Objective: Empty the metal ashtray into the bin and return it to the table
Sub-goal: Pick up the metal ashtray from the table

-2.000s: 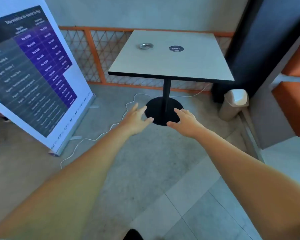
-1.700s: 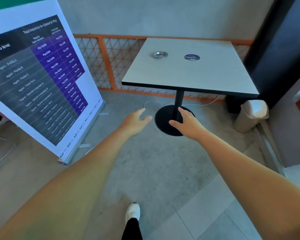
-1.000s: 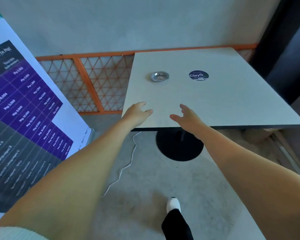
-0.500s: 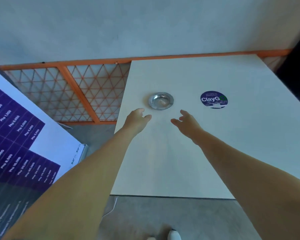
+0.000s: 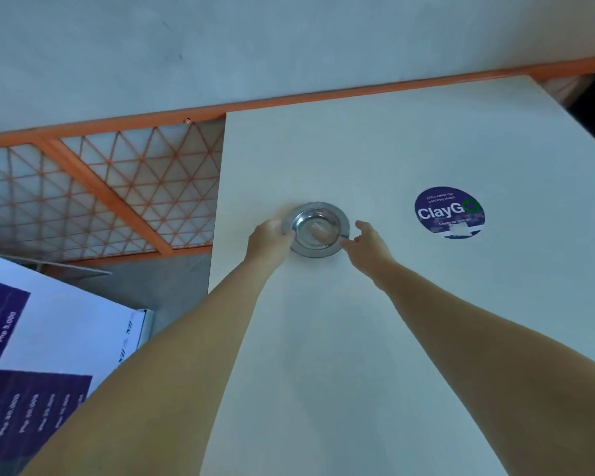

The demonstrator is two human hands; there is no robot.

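A small round metal ashtray (image 5: pixel 318 221) sits on the pale square table (image 5: pixel 409 304), near its left edge, with a brownish butt lying in its bowl. My left hand (image 5: pixel 270 240) grips the ashtray's left rim, thumb on top of it. My right hand (image 5: pixel 366 243) is at the ashtray's right rim with fingertips touching it and fingers spread. The bin is out of view.
A round purple sticker (image 5: pixel 449 212) lies on the table to the right of the ashtray. An orange mesh fence (image 5: pixel 100 190) runs behind and left of the table. A tilted white and purple banner (image 5: pixel 31 355) stands at lower left.
I have come closer to the table. Both hands reached forward from short of the ashtray to its rim, and my left hand has closed on the rim.
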